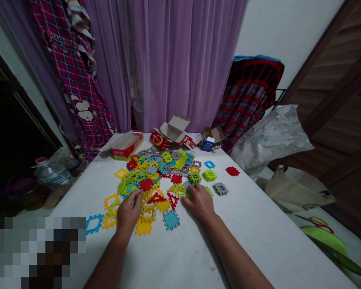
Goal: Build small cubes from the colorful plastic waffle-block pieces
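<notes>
Beyond twelve o'clock, purple curtain (pixel 183 64); below, white table (pixel 255 237).
Heap of toothed tiles (pixel 146 184) at eleven, apt to slide if pulled from beneath; open boxes (pixel 161 141) at twelve. Left hand (pixel 129 210) at nine, fingertips together; right hand (pixel 201 202) at three, fingers curled; grip of either unclear. Grey stack (pixel 220 189) at two, topple risk from stray nudge.

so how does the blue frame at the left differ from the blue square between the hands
The blue frame has an open middle, while the blue square is filled in. The frame looks a stronger blue; the square leans toward teal. The frame lies out to the left of the left hand, the square between both hands. Both have notched edges and lie on the white table.
</notes>
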`<state>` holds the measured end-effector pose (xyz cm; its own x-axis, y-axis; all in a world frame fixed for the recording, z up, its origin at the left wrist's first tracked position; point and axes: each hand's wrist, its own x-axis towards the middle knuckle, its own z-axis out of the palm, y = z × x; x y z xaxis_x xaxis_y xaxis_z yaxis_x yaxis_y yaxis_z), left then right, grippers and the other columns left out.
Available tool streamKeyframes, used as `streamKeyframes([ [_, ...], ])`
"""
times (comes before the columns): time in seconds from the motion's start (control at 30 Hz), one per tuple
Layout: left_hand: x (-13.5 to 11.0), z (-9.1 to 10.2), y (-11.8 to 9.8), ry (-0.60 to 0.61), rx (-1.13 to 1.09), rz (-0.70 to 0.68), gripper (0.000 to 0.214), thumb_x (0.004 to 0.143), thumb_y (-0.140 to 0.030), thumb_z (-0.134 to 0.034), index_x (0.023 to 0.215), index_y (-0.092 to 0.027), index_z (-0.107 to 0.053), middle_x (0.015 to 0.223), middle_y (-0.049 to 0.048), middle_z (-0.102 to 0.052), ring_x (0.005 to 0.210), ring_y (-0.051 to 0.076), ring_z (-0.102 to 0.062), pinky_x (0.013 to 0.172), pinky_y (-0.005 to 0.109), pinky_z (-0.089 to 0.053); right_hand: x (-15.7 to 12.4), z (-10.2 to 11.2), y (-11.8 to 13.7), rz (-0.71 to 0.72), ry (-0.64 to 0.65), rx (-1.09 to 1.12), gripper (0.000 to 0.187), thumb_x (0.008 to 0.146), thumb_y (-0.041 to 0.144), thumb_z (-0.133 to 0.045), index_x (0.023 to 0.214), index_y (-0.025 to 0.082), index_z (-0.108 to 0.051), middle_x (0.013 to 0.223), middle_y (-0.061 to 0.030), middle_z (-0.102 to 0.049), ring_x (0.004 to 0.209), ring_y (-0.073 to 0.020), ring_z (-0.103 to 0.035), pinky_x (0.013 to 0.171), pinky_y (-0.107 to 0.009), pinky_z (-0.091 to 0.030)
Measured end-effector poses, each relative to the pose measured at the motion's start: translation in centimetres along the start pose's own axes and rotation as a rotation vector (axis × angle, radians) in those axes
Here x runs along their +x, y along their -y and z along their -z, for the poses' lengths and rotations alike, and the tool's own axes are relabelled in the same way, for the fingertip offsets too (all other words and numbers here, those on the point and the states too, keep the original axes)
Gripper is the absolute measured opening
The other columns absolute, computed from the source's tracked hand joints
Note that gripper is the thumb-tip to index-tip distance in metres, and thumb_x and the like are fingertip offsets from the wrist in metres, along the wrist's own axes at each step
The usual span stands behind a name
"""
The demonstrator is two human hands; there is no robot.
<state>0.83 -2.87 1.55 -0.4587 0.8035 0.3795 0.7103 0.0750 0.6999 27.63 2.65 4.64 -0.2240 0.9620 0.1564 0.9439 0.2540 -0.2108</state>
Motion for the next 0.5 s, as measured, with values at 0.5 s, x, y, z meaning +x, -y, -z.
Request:
streamKeyframes([
  [0.5,-0.01,0.03,-0.07,0.014,-0.005,0.003,0.025,0.085,-0.036,-0.053,0.096,-0.028,-0.074,0.095,-0.0004,-0.078,0.089,0.018,-0.072,0.078,0.026,-0.055,0.59,-0.85,0.40,0.015,0.012,-0.002,0.041,0.080,0.049,-0.066,0.108,0.020,-0.070,0.111,-0.0100,-0.063,0.102,-0.0238,-0.055,0.084,-0.031,-0.039],
])
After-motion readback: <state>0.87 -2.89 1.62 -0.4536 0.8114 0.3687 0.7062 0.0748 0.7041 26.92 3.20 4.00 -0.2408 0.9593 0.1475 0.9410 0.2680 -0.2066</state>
